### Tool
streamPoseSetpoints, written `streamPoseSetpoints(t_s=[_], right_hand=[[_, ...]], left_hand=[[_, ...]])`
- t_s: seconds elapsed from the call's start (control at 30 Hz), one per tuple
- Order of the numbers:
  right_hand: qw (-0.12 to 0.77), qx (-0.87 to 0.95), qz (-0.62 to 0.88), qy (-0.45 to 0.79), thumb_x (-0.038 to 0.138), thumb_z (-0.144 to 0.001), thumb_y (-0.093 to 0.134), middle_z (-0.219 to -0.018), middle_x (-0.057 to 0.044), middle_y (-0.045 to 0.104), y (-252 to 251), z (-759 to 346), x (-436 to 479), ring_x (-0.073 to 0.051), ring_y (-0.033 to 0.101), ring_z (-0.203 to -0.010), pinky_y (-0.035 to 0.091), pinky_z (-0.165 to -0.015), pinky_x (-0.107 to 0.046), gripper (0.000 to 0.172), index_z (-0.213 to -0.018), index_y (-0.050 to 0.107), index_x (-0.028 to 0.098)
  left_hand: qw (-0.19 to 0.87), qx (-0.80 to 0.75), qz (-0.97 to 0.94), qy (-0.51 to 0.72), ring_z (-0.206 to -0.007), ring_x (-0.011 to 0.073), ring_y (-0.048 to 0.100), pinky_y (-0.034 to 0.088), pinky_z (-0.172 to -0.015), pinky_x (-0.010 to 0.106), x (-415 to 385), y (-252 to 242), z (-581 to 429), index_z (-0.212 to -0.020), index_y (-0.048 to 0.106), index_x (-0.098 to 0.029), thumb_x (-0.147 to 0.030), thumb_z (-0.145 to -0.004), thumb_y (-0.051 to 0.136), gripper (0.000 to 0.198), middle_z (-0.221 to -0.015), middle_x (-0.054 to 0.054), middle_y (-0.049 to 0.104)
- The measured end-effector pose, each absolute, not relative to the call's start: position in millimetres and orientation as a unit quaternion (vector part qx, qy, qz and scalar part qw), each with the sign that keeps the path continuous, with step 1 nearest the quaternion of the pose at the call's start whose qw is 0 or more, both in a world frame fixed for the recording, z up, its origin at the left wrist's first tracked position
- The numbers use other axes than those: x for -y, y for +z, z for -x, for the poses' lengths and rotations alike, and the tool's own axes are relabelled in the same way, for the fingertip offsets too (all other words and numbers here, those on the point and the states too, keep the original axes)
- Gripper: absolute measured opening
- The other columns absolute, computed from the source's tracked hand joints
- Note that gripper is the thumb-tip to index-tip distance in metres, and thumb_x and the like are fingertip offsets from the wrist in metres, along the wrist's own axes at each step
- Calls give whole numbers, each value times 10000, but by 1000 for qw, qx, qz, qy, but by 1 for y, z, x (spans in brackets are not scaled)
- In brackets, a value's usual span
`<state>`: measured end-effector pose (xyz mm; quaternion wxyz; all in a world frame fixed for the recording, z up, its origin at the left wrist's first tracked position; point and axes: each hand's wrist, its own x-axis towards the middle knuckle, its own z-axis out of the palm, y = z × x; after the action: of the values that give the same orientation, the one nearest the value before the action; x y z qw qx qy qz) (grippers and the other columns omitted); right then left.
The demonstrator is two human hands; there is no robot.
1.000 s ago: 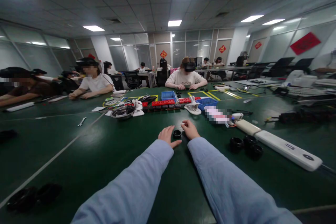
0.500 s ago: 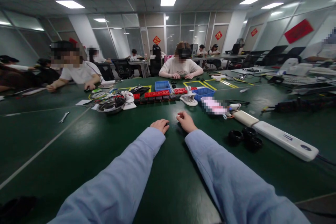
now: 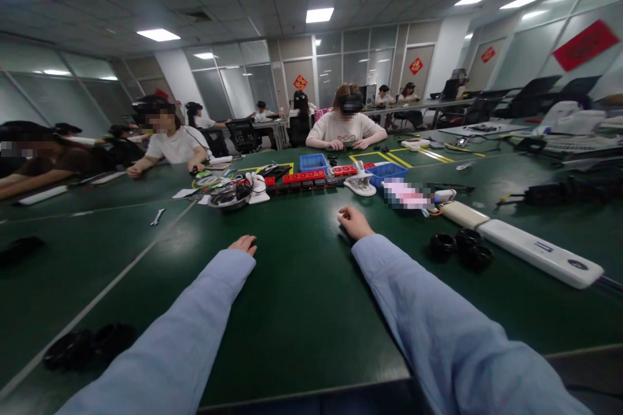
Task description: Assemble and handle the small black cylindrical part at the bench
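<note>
My left hand [image 3: 244, 244] rests low over the green table [image 3: 292, 311], left of the middle. Its fingers are slightly apart and I see nothing in them. On the right, my right hand [image 3: 356, 223] lies on its side at the tabletop, fingers loosely bent and a little apart, with no held thing showing. Beyond the right hand stands a white clip-like stand [image 3: 361, 183]. A row of red and black blocks [image 3: 305, 180] runs across the table ahead of both hands. The undersides of both hands are hidden.
Black rings [image 3: 442, 245] sit right of my right forearm, beside a long white power strip [image 3: 540, 248]. More black rings [image 3: 69, 349] lie near left. A wrench [image 3: 157, 216], a bowl of cables [image 3: 228, 198] and blue bins [image 3: 387, 172] are farther off. A person [image 3: 346, 123] sits opposite.
My left hand has moved left, away from my right hand, widening the gap between them. The view has turned a little left, and my right hand stays in about the same place.
</note>
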<state>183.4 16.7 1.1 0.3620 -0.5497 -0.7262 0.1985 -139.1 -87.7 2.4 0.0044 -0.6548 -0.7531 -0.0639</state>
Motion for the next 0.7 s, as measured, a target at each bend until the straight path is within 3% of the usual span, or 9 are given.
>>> streamPoseSetpoints(t_s=[0.2, 0.33, 0.43, 0.57, 0.7], right_hand=[[365, 719, 561, 190, 241, -680, 482, -723, -21, 562, 1, -186, -11, -107, 505, -665, 373, -625, -220, 241, -896, 533, 146], [364, 718, 563, 188, 244, -678, 484, -726, -23, 565, 0, -190, -5, -112, 513, -671, 380, -629, -225, 243, -896, 533, 148], [364, 716, 565, 188, 248, -678, 483, -741, -31, 569, 0, -192, -1, -118, 520, -688, 384, -641, -230, 245, -896, 535, 148], [362, 715, 567, 188, 261, -678, 482, -756, -38, 575, 0, -193, 1, -127, 527, -713, 386, -662, -239, 254, -897, 540, 146], [357, 717, 567, 192, 267, -679, 480, -765, -39, 577, 1, -193, 1, -122, 530, -714, 389, -664, -233, 263, -906, 539, 147]], left_hand=[[-5, 803, 595, 10, -1094, 216, 391, 305, -903, 302, 138, 10, 143, -1211, 329, -131, -295, -781, 319, 460, -1251, 114, 343], [16, 833, 549, 72, -1004, 285, 439, 352, -809, 390, 179, 24, 136, -1218, 311, -73, -313, -760, 321, 517, -1152, 181, 421], [68, 827, 555, 63, -935, 290, 464, 375, -745, 407, 209, 31, 125, -1191, 359, -61, -272, -736, 339, 502, -1062, 192, 471], [110, 780, 615, -32, -918, 263, 477, 388, -762, 400, 244, 40, 120, -1102, 461, -149, -239, -685, 405, 431, -1033, 134, 504], [171, 703, 651, -229, -905, 220, 501, 406, -815, 353, 276, 54, 149, -928, 507, -195, -335, -614, 509, 344, -945, 65, 543]])
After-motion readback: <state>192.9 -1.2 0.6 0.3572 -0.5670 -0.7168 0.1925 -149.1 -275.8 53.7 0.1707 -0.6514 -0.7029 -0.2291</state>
